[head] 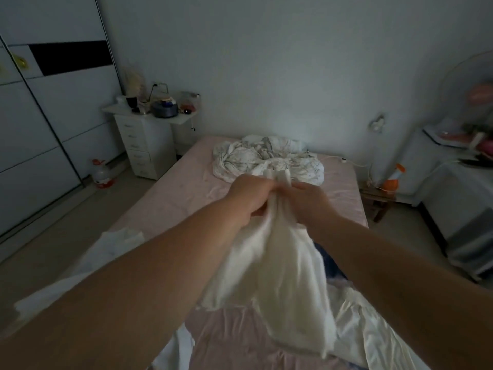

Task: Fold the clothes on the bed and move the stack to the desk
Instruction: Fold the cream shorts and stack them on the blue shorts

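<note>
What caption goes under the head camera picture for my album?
Both hands, left hand and right hand, grip a white garment held up over the pink bed.

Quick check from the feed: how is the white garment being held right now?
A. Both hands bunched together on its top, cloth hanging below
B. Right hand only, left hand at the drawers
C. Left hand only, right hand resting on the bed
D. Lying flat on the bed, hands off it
A: the left hand and right hand meet in one grip on the top of the white garment, which hangs above the bed.
</note>
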